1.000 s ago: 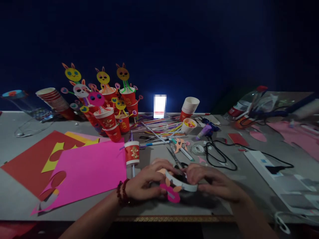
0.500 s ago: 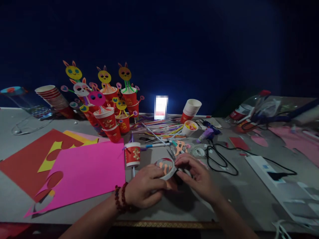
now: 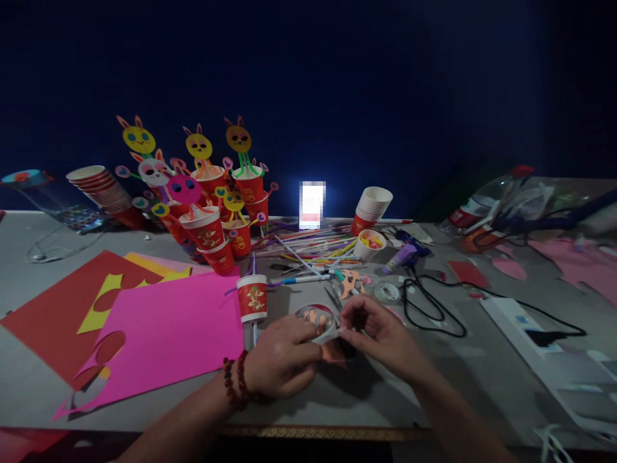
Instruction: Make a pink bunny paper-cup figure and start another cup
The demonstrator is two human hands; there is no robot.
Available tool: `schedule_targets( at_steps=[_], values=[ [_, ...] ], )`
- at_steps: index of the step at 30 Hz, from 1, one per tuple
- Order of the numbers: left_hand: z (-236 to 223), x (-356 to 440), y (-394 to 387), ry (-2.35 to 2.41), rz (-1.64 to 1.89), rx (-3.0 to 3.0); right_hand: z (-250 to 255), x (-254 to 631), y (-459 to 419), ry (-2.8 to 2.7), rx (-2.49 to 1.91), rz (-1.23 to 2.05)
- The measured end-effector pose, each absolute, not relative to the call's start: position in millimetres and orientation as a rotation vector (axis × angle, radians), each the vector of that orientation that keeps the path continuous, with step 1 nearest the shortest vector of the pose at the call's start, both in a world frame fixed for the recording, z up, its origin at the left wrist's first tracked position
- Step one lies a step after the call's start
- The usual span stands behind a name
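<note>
My left hand (image 3: 284, 360), with dark red bead bracelets at the wrist, closes round a roll of clear tape (image 3: 308, 310) tilted above the table. My right hand (image 3: 385, 337) pinches the tape's free end between thumb and fingers, and a short whitish strip spans the two hands. Partly under the hands lies an orange paper piece (image 3: 333, 352). Scissor blades (image 3: 332, 297) show just beyond the roll, their handles hidden. Left of the hands, a red paper cup (image 3: 252, 299) stands upside down with purple pipe cleaners through it.
Coloured paper sheets (image 3: 178, 328) cover the left side. Behind them stand several cups with paper rabbit faces (image 3: 186, 190). Pipe cleaners (image 3: 308, 247), a stack of cups (image 3: 371, 212) and a glue stick (image 3: 399, 258) lie farther back. Right are another tape roll (image 3: 386, 291), a black cable (image 3: 429, 315) and a power strip (image 3: 523, 347).
A short strip of tape now stretches from the roll to my right fingers, which have moved slightly right. The view has shifted a little.
</note>
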State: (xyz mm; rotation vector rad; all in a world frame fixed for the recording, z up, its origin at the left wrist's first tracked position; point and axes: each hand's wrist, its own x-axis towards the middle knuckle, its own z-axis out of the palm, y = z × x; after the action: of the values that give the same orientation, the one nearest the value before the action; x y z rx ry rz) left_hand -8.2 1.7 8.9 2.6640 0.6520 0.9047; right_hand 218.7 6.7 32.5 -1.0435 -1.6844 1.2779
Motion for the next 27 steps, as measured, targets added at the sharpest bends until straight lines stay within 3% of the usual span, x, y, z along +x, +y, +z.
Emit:
schedule_targets(
  at_steps=[15, 23, 27],
  values=[
    [2.5, -9.3, -0.7, 0.730, 0.924, 2.770, 58.2, 214.2, 13.5, -2.255, -1.090, 0.929],
    [8.9, -5.3, -5.5, 0.828, 1.059, 2.678, 32.6, 209.7, 13.8, -1.623, -1.061, 1.193],
    [17.2, -6.1, -5.2, 0.785, 1.119, 2.494, 17.8, 235.3, 21.3, -1.207, -1.120, 0.961]
  ],
)
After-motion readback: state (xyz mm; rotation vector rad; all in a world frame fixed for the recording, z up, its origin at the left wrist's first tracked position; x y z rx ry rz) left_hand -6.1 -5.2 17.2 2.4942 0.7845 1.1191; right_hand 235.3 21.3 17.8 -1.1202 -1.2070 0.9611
